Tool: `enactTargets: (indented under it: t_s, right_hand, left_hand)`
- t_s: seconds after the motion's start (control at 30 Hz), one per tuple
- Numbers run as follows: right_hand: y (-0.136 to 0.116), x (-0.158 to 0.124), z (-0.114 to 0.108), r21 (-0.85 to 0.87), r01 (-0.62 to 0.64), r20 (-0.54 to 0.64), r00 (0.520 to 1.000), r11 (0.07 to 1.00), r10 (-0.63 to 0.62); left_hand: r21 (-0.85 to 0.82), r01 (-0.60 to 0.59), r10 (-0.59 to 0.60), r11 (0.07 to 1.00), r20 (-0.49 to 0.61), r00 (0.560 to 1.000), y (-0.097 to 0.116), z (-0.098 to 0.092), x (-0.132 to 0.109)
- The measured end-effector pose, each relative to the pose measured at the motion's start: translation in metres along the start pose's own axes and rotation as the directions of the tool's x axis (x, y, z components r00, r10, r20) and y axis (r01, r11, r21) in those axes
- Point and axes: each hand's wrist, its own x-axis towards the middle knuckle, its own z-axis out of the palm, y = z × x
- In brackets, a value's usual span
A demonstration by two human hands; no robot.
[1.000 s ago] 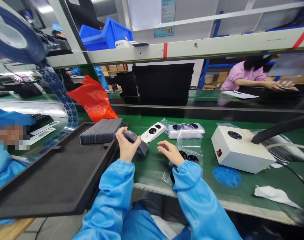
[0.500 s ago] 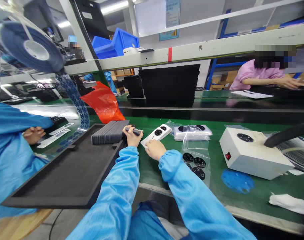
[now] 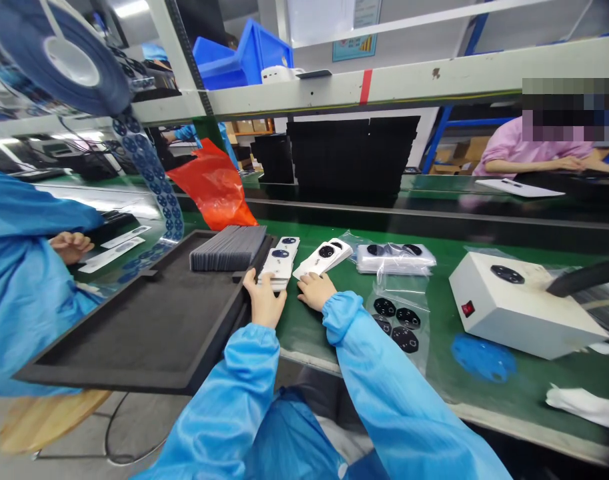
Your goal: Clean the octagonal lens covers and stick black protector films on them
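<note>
My left hand (image 3: 265,303) curls its thumb and fingers round the near end of a small stack of white panels (image 3: 283,263), each with a dark camera-like disc. This stack lies at the right edge of the black tray (image 3: 144,333). My right hand (image 3: 317,291) has its fingers closed on the near end of another white panel (image 3: 318,259) with a black disc. Beneath that panel, more white ones are fanned out to the right. A block of thin grey panels (image 3: 228,248) stands on edge in the tray.
Wrapped white panels (image 3: 395,260) and a clear bag of black discs (image 3: 397,327) lie to the right. Beyond them stands a white box (image 3: 514,300) with a red switch. A red bag (image 3: 217,187) is behind the tray. A co-worker's hand (image 3: 71,247) is at left.
My left hand, which held a dark object, now has its fingers round white panels beside the tray. The panels under my right hand are more fanned out. The view has shifted slightly.
</note>
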Motion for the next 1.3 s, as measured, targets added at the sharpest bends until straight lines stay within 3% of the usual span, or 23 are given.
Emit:
enactTargets:
  t_s: [0.1, 0.2, 0.4, 0.63, 0.73, 0.9, 1.03, 1.3]
  right_hand:
    - [0.000, -0.003, 0.001, -0.005, 0.003, -0.012, 1.000, 1.000, -0.003]
    - [0.001, -0.005, 0.001, -0.007, 0.001, -0.021, 1.000, 1.000, -0.001]
    - [0.004, -0.009, 0.003, -0.006, -0.010, -0.018, 1.000, 1.000, 0.010]
    - [0.007, -0.010, 0.004, 0.051, -0.026, -0.068, 0.997, 0.998, 0.030]
    - [0.007, -0.005, -0.002, 0.101, -0.054, -0.132, 0.989, 0.993, 0.067]
    - [-0.004, 0.014, -0.002, 0.190, -0.026, -0.197, 0.978, 0.982, 0.064]
    - [-0.013, 0.021, 0.010, 0.207, 0.022, -0.224, 0.974, 0.978, 0.025]
    - [-0.020, 0.020, 0.019, 0.164, 0.122, -0.324, 0.944, 0.979, -0.063]
  left_hand:
    - [0.098, -0.050, 0.033, 0.994, 0.173, 0.984, 0.004, -0.019, -0.018]
    - [0.196, -0.071, 0.011, 0.978, 0.292, 0.956, 0.013, -0.024, -0.009]
    - [0.359, -0.041, -0.132, 0.933, 0.445, 0.886, 0.033, -0.009, 0.049]
    - [0.437, -0.065, -0.208, 0.897, 0.546, 0.811, 0.039, 0.008, 0.064]
    - [0.443, -0.051, -0.239, 0.895, 0.572, 0.785, 0.042, 0.016, 0.083]
    - [0.429, -0.038, -0.270, 0.903, 0.633, 0.726, 0.051, 0.047, 0.162]
    - [0.359, -0.140, -0.175, 0.923, 0.712, 0.680, 0.054, 0.086, 0.214]
    - [0.237, -0.370, 0.020, 0.898, 0.818, 0.574, 0.030, 0.158, 0.224]
